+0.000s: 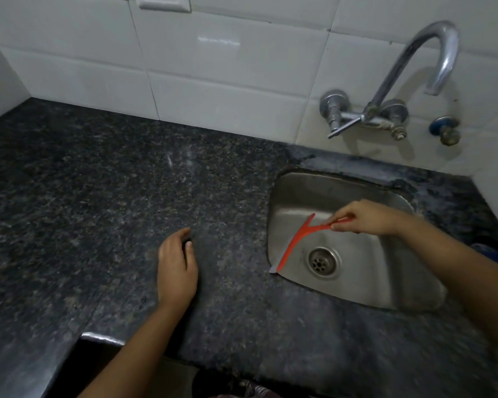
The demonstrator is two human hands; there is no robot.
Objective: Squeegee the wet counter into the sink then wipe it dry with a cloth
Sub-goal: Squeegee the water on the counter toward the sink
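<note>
A dark speckled counter (84, 196) is seen spreading wide on the left, bounded by white wall tiles (227, 90) behind. The left hand (177, 268) is laid palm down on it, fingers loosely curled, nothing held. An orange squeegee (295, 242) is tilted over the steel sink (357, 285), its grey blade tip touching the left rim beside the drain (322, 259). Its handle is pinched by the right hand (365, 218).
</note>
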